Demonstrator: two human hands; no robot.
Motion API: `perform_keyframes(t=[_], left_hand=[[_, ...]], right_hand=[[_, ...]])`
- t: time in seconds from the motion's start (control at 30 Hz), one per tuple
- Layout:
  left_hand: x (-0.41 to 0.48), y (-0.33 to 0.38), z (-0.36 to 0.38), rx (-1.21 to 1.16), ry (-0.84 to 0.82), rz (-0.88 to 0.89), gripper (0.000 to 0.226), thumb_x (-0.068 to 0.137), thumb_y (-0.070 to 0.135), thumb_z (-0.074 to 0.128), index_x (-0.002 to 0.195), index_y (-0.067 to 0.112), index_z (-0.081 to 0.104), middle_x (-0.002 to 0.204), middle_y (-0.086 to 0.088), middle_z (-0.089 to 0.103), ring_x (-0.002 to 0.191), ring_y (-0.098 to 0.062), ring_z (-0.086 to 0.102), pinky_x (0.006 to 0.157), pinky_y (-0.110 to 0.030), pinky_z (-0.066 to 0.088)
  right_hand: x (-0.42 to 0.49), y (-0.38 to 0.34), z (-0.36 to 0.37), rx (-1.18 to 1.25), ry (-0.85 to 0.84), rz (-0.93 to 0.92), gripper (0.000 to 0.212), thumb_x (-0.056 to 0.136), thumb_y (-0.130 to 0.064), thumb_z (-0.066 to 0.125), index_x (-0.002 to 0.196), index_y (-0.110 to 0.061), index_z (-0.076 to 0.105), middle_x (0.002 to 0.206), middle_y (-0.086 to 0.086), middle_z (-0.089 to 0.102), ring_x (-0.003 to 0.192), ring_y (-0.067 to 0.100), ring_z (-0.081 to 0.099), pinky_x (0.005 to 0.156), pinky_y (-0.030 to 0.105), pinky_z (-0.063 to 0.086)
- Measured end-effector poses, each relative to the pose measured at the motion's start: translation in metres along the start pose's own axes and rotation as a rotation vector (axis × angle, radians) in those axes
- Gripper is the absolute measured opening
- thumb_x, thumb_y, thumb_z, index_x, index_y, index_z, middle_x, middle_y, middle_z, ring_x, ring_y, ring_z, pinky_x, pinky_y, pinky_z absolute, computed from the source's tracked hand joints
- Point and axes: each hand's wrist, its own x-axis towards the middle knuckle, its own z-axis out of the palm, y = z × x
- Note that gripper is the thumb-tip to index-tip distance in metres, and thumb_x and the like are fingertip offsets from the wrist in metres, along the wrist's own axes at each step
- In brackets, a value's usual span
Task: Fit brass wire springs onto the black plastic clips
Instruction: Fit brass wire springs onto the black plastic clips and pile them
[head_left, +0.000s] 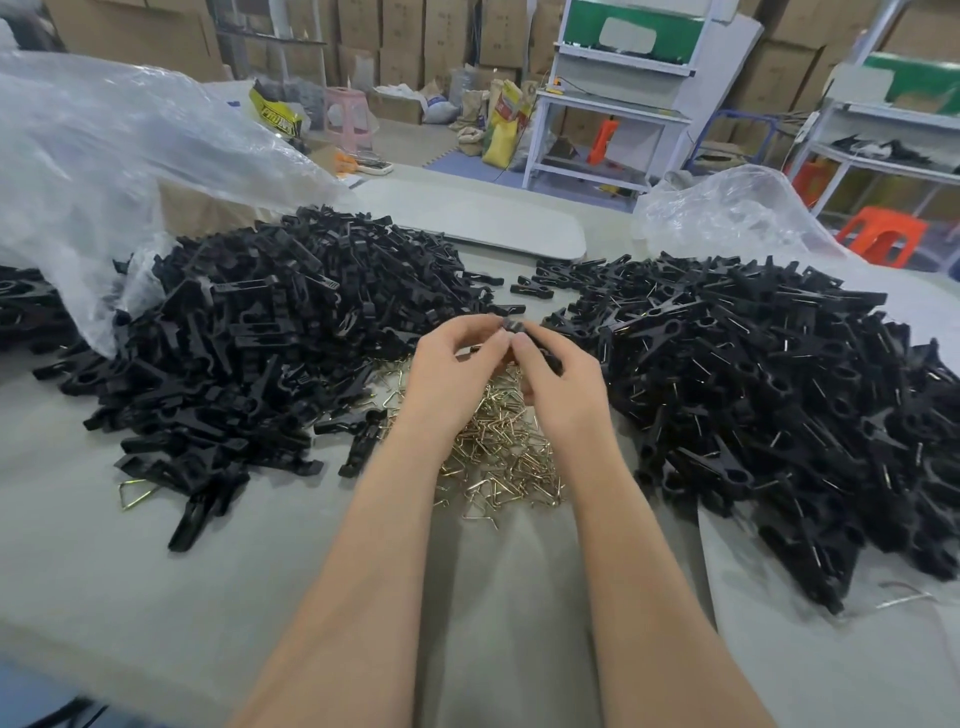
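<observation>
Left hand (451, 358) and right hand (553, 371) both pinch one black clip (511, 326) above the brass springs (498, 441), between two black heaps.

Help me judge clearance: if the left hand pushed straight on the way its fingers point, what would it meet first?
Probably the right hand. The left hand points rightward across the black clip that both hands pinch, so the clip comes first and the other hand lies just beyond it. Depth is hard to judge.
</observation>
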Motion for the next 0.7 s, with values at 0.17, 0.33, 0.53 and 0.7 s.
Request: perform_keyframes(t=[0.17,0.33,0.53,0.7], left_hand=[[-0.0023,-0.0013,0.0050,0.038,-0.055,-0.070,0.014,0.090,0.024,0.064,0.101,0.016,0.064,0.095,0.001,0.068,0.086,-0.013,0.066,0.083,-0.028,0.056],[-0.0023,-0.0015,0.0070,-0.130,-0.081,-0.093,0.005,0.093,0.017,0.059,0.092,0.021,0.061,0.095,-0.005,0.066,0.090,-0.014,0.062,0.086,-0.029,0.053],[0.0001,-0.0035,0.0054,-0.218,0.040,-0.112,0.006,0.092,0.016,0.060,0.086,0.017,0.060,0.085,-0.001,0.065,0.082,-0.010,0.064,0.076,-0.024,0.055],[0.0012,-0.0053,0.0040,-0.177,0.160,-0.059,0.007,0.089,0.018,0.065,0.083,0.015,0.063,0.075,0.003,0.063,0.066,-0.003,0.061,0.065,-0.018,0.054]], right_hand=[[-0.0002,-0.0022,0.0007,0.323,0.032,0.170,0.018,0.096,-0.012,0.052,0.109,-0.015,0.064,0.075,-0.004,0.057,0.056,0.001,0.048,0.057,0.020,0.042],[-0.0031,-0.0067,0.0030,0.453,-0.017,0.220,0.016,0.094,-0.013,0.055,0.098,-0.026,0.064,0.090,-0.003,0.068,0.075,0.006,0.062,0.076,0.027,0.048],[-0.0028,-0.0046,-0.0003,0.213,0.163,0.059,0.024,0.096,-0.015,0.054,0.119,-0.011,0.059,0.087,-0.007,0.070,0.085,0.004,0.067,0.085,0.023,0.053],[-0.0050,-0.0079,0.0038,0.080,0.044,-0.047,0.014,0.092,-0.011,0.058,0.098,-0.023,0.058,0.091,-0.009,0.068,0.088,0.003,0.066,0.081,0.014,0.051]])
